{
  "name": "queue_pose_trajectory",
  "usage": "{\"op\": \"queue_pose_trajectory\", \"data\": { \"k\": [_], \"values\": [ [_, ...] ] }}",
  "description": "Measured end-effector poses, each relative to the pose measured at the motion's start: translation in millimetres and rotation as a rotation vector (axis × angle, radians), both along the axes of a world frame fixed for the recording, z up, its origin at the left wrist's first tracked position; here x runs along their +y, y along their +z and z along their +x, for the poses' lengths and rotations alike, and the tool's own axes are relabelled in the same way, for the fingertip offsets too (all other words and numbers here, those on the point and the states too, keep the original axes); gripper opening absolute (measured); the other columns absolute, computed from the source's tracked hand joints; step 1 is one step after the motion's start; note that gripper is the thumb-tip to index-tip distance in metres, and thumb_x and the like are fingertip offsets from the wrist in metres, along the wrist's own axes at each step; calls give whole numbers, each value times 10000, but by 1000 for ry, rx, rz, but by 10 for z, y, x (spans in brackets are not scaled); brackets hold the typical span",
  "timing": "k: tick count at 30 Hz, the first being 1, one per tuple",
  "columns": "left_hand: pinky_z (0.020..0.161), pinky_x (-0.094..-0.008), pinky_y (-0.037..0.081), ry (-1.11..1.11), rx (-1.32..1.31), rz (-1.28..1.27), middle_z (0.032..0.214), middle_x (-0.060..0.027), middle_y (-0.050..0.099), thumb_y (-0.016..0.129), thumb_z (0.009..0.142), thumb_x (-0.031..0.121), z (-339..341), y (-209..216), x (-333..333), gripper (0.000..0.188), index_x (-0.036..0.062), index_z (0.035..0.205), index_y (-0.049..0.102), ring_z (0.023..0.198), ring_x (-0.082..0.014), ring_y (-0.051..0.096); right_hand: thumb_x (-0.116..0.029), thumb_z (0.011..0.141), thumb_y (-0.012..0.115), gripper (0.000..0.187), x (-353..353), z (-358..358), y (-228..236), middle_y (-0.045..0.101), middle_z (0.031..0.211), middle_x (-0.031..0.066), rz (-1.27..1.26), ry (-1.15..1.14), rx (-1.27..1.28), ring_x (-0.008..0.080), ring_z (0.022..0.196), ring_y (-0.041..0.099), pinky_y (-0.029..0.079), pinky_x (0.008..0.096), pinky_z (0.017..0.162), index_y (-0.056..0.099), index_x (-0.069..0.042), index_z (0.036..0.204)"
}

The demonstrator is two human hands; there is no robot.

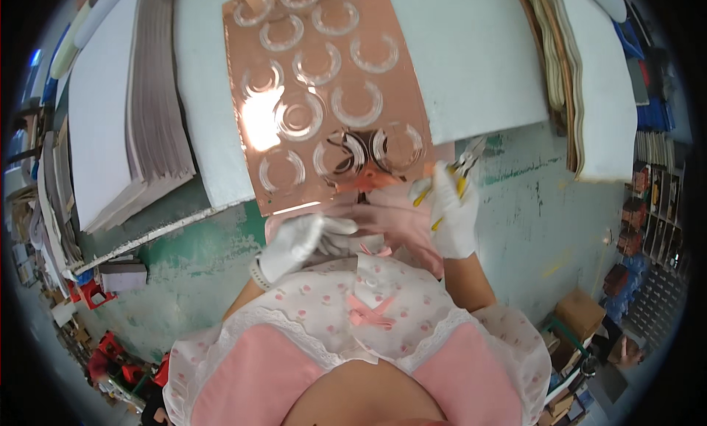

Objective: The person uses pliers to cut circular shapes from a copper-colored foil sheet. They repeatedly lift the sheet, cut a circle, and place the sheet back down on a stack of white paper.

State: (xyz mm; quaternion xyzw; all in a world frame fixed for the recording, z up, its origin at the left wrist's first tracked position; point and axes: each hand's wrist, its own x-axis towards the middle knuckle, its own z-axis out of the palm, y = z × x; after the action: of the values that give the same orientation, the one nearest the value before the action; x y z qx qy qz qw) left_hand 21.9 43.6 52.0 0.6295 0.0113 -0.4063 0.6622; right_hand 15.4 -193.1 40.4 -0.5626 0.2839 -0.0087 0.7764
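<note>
A shiny copper-coloured sheet (324, 98) with rows of ring-shaped marks lies on a white surface (471, 72), its near edge hanging over toward my body. My right hand (453, 212), in a white glove, is closed around pliers (462, 181) with yellow handles. Their metal jaws point up and away, just right of the sheet's near corner. My left hand (305, 242), also gloved, hovers below the sheet's near edge. Its fingers reach rightward, slightly bent and a little blurred, and nothing shows in them. Glare covers part of the sheet's left side.
On the left stands a thick stack of white and grey sheets (158, 109). Another stack of boards (567, 80) sits at the right. Below the worktop is a worn green-grey surface (537, 198). A cardboard box (579, 313) stands at the lower right, near another person's hand (630, 352).
</note>
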Motion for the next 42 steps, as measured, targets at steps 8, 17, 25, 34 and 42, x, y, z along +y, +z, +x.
{"op": "queue_pose_trajectory", "data": {
  "k": [8,17,25,34,42],
  "values": [
    [778,-324,486,228,392,-96,962,-188,614,419,888,522,254,68,-311,611,-39,1087,558,815,-214,617,-126,881,557,116,120,-218,48,597,690,17,-212,221,-84,65,607,542,415,217,540,565,-14,851],
    [452,-284,488,476,270,-8,700,-150,632,567,876,298,295,64,-504,453,41,1239,485,539,-168,608,-120,786,657,102,92,-431,-71,573,639,85,-778,445,-292,195,550,554,428,313,512,579,-58,768],
    [428,-248,424,441,354,-31,559,-127,581,541,865,408,84,-28,-569,436,-18,856,636,442,-166,533,-143,732,704,178,266,-310,-199,563,660,93,-896,487,-98,246,544,527,435,324,532,553,-50,719],
    [334,-217,328,355,369,3,551,-67,584,573,867,273,173,26,-639,226,56,931,585,375,-91,467,-69,675,673,143,274,-194,-405,584,715,99,-813,538,-254,282,620,559,454,341,564,553,-63,753],
    [323,-210,287,470,300,-47,520,-31,539,590,858,292,115,-27,-708,239,62,923,585,359,-65,424,-77,624,654,176,261,-235,-429,557,726,92,-914,640,-272,291,666,539,441,377,591,546,-75,764]
  ]
}}
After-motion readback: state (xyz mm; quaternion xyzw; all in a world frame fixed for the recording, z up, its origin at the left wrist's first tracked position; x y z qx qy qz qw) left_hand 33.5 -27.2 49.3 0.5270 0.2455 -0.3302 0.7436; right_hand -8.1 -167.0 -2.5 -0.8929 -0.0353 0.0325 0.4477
